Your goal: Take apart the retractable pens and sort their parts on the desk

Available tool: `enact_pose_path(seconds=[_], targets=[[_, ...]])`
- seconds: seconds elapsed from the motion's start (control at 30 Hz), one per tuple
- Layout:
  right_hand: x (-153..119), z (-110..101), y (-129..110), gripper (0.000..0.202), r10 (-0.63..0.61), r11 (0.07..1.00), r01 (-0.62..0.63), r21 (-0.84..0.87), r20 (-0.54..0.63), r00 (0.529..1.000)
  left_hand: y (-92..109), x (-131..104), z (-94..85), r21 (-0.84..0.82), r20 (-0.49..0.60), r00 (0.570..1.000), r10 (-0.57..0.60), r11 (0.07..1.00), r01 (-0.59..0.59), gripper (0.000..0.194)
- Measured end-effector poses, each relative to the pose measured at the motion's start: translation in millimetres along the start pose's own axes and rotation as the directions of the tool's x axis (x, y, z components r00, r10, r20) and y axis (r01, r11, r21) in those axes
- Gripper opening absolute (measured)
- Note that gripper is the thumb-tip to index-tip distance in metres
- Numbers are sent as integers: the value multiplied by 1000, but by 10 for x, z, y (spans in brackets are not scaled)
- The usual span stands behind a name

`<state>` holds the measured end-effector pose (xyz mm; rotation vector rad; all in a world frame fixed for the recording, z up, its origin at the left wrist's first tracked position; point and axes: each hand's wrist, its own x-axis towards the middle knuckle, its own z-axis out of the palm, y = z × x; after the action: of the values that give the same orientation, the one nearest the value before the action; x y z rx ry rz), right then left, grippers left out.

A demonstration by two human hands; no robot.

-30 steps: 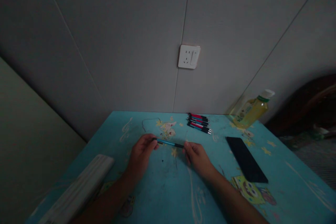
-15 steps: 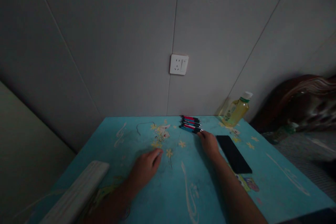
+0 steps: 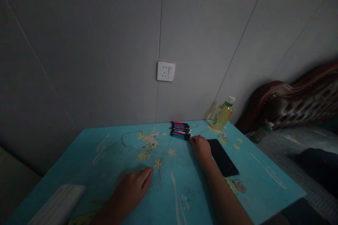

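Several click pens (image 3: 181, 130) with red, blue, white and black barrels lie side by side in a row near the wall. My right hand (image 3: 201, 148) is closed at the right end of this row, its fingertips at the tip of the nearest blue pen (image 3: 181, 135). Part of that pen's end is hidden by the fingers. Low over the tabletop, left of centre, my left hand (image 3: 134, 184) has its fingers curled together and nothing visible in them. A black flat rectangular object (image 3: 223, 157) lies just right of my right wrist.
A bottle of yellow liquid (image 3: 223, 115) stands at the back right corner of the blue patterned table (image 3: 126, 154). At the front left lies a white keyboard-like object (image 3: 59, 204). A thin dark string (image 3: 129, 133) lies near the back. The wall carries a socket (image 3: 166, 71).
The camera view has turned to the right, so the scene has shifted left. My left hand has drawn back slightly toward me. My right hand stays at the pens' tips.
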<state>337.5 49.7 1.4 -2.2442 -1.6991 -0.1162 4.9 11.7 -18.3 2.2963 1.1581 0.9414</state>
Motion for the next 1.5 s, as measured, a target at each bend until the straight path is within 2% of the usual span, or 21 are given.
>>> enact_pose_path(seconds=[0.07, 0.13, 0.27, 0.37, 0.43, 0.53, 0.63, 0.77, 0.87, 1.0, 1.2, 1.5], targets=[[13, 0, -12, 26, 3, 1000, -3, -6, -11, 1000, 39, -20, 13, 156, 147, 989, -16, 988, -7, 26], [16, -12, -45, 25, -6, 1000, 6, 1, -19, 1000, 82, -33, 25, 269, 238, 970, -54, 963, -12, 30], [-68, -50, -225, 27, -96, 993, 97, 63, -13, 995, 144, -42, 37, 331, 275, 958, -78, 944, -18, 31], [-232, -68, -455, 28, -245, 957, 236, 169, 35, 969, 166, -42, 34, 332, 280, 958, -60, 943, -38, 29], [-373, -74, -624, 28, -405, 876, 371, 307, 55, 912, 176, -42, 28, 336, 265, 963, -43, 941, -51, 28], [-595, -85, -850, 27, -621, 697, 537, 475, 24, 784, 183, -47, 25, 325, 251, 968, -10, 943, -74, 26], [-793, -104, -1005, 24, -721, 594, 601, 535, 21, 693, 167, -57, 42, 299, 266, 963, 45, 946, -127, 23], [-926, -129, -1085, 23, -780, 528, 628, 572, 33, 625, 107, -73, 82, 314, 264, 958, 112, 929, -195, 18], [-915, -133, -1072, 23, -788, 522, 624, 581, 49, 613, 81, -79, 91, 312, 241, 960, 140, 926, -213, 19], [-874, -115, -1036, 23, -781, 546, 650, 529, 42, 623, 118, -73, 59, 314, 223, 962, 155, 923, -221, 21], [-878, -111, -1044, 21, -801, 520, 677, 521, 20, 599, 160, -61, 21, 332, 261, 953, 153, 913, -237, 21], [-879, -111, -1031, 20, -795, 535, 667, 519, 41, 605, 170, -64, 10, 341, 278, 949, 148, 908, -241, 18]])
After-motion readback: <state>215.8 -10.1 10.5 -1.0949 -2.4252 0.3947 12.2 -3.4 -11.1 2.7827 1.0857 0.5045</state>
